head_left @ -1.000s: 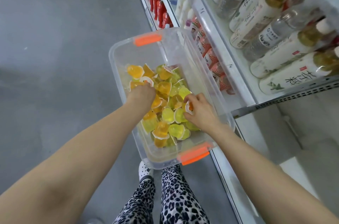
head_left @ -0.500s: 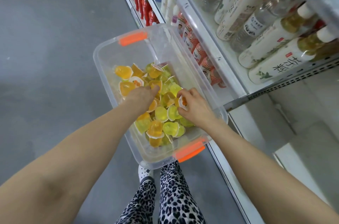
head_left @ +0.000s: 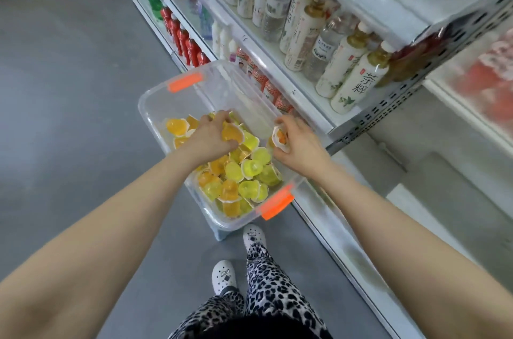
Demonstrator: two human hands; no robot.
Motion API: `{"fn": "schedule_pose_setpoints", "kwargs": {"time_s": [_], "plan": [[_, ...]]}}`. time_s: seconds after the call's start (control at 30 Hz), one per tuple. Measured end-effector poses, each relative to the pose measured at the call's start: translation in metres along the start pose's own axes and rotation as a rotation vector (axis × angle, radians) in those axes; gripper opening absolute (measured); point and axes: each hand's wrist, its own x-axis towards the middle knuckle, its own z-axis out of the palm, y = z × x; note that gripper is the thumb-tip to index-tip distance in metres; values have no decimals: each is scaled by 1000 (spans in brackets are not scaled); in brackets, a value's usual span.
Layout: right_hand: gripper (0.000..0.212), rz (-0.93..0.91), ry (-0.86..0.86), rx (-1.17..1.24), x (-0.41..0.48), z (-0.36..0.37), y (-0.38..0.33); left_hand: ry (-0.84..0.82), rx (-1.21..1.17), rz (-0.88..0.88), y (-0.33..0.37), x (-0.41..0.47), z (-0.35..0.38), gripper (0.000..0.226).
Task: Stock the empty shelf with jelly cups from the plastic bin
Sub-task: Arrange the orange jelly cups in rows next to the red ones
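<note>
Both hands are down in the clear plastic bin [head_left: 155,99], which sits low beside the shelving, each with 1 piece already taken up. On the left, the left hand [head_left: 206,144] curls its fingers round an orange jelly cup [head_left: 231,133] just above the heap of jelly cups [head_left: 247,176], yellow and orange, that fills the near half of the bin. Further right, the right hand [head_left: 304,145] pinches a second orange cup [head_left: 279,139] close to the bin's right wall. The step in hand looks like lifting these 2 out. It should go best with a light grip on the cup walls rather than on the film lids, and a straight rise to clear the rim. The carry then goes right to the empty shelf [head_left: 433,163], the bare white level under the tea bottles [head_left: 358,83]. There the cups are best set down lid up, starting at the back.
</note>
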Motion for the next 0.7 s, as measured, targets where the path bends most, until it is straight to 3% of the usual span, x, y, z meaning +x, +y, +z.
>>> {"fn": "schedule_pose_setpoints", "kwargs": {"time_s": [0.1,0.2,0.37,0.5,0.7], "plan": [[57,16,110,-36,-29,-31,0,-3,-80,91,31,-14,-6,59],[51,71,236,-66,-67,-63,7,-51,-145,190,67,-26,-3,52],[34,161,410,-127,-141,-114,32,-74,-152,419,141,-43,16,51],[32,289,519,-181,-203,-155,51,-178,-192,569,204,-60,38,42],[27,417,692,-288,-286,-214,80,-176,-170,815,297,-90,73,41]]}}
